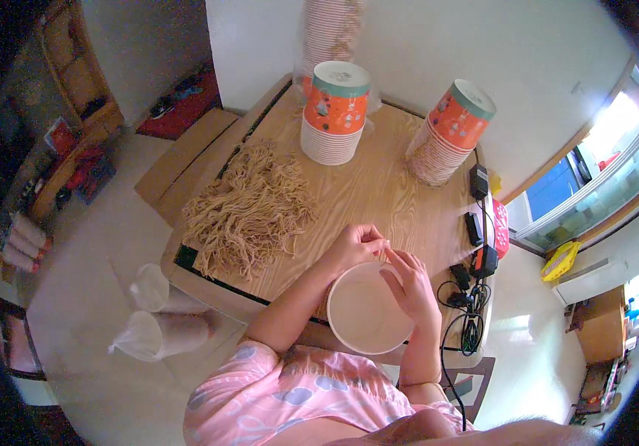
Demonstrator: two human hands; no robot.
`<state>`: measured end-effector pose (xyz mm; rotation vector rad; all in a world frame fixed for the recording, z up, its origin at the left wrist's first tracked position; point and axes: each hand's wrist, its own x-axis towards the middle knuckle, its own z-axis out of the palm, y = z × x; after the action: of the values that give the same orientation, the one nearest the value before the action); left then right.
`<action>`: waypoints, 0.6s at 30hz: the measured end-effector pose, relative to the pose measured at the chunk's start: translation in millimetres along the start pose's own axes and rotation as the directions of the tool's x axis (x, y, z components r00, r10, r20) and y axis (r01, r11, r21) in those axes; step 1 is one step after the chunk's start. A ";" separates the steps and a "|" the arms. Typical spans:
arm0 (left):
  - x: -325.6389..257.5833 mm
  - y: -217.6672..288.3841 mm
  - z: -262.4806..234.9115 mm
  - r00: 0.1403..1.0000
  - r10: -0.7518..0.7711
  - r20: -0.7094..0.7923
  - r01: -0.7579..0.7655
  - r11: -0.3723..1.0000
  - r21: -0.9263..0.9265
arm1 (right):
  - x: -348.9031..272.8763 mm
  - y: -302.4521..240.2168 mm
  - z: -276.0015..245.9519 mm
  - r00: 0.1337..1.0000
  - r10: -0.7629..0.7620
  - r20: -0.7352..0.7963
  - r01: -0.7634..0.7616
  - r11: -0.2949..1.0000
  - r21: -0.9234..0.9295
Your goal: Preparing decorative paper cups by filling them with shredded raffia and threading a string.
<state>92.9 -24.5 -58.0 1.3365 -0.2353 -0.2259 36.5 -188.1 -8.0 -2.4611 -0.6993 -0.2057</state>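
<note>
A round white paper tub (368, 316) stands at the table's front edge, its wide mouth facing up. Above its far rim my left hand (358, 244) is closed in a pinch; whatever it holds is too small to make out. My right hand (411, 282) reaches over the tub's right rim with fingers stretched and thumb apart, its fingertips close to the left ones. Left of my hands lies a tangled heap of tan cords (252, 204). Farther back, an upside-down stack of orange and teal paper tubs (336, 111) stands on the wooden table (368, 197).
A second tub stack (453, 130) leans at the back right, near a tall bagged stack (332, 33) by the wall. Black adapters and coiled cables (472, 320) line the right edge. Bagged tubs (163, 334) lie on the floor at left, and a cardboard box (186, 163) sits beside the table.
</note>
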 end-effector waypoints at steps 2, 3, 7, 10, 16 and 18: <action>-2.1 3.9 1.2 0.999 -0.030 0.029 0.029 0.999 0.031 | 3.3 1.9 2.7 0.999 0.033 -0.006 -0.033 0.996 0.085; -2.6 4.8 1.1 0.999 -0.011 0.052 0.010 1.000 0.019 | 5.2 1.9 3.0 0.998 0.066 -0.008 -0.063 0.983 0.169; -6.7 14.5 3.9 0.994 -0.059 0.089 0.065 0.995 -0.070 | 11.2 8.8 1.8 0.972 0.228 0.050 -0.228 0.883 0.411; -3.4 6.0 3.7 0.993 -0.009 0.116 0.019 0.996 -0.086 | 13.7 36.7 13.9 0.968 0.226 0.111 -0.251 0.850 0.464; -4.3 11.6 2.4 0.992 -0.075 0.100 0.081 0.995 -0.057 | 18.3 43.7 20.8 0.952 0.281 0.119 -0.284 0.672 0.684; -3.1 10.3 0.8 0.995 -0.043 0.084 0.047 0.998 -0.046 | 22.2 44.1 21.9 0.964 0.264 0.028 -0.200 0.650 0.733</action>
<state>90.0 -22.1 -47.9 1.2874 -0.2682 -0.3242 78.4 -197.1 -40.9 -1.7117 -0.3158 0.0761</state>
